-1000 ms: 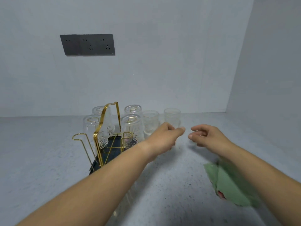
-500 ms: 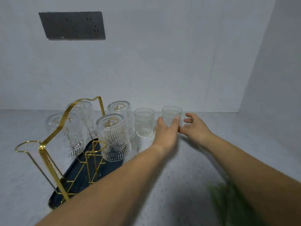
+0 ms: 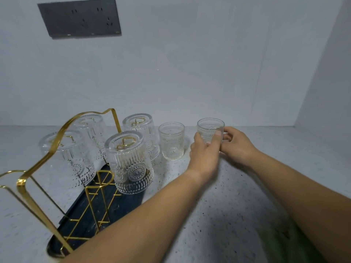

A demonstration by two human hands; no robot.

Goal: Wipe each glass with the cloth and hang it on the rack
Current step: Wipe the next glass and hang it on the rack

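Note:
On the speckled counter stands an upright patterned glass [image 3: 209,128], the rightmost of the row. My left hand [image 3: 206,154] grips it from the front, thumb on its right side. My right hand [image 3: 237,147] holds it from the right, fingers curled behind it. A second upright glass [image 3: 171,143] stands just left of it, untouched. The gold wire rack [image 3: 47,154] on its dark tray [image 3: 114,207] sits at the left, with several glasses [image 3: 131,164] hung upside down on its pegs. The green cloth [image 3: 279,243] lies blurred at the lower right, partly under my right forearm.
The grey back wall carries a dark socket panel [image 3: 79,18] at the upper left. A side wall [image 3: 326,73] closes the counter on the right. Bare counter [image 3: 218,215] lies between my forearms.
Both hands reached forward from mid-counter to the rightmost glass and closed on it. The view moved closer and to the right; the cloth stayed behind on the counter.

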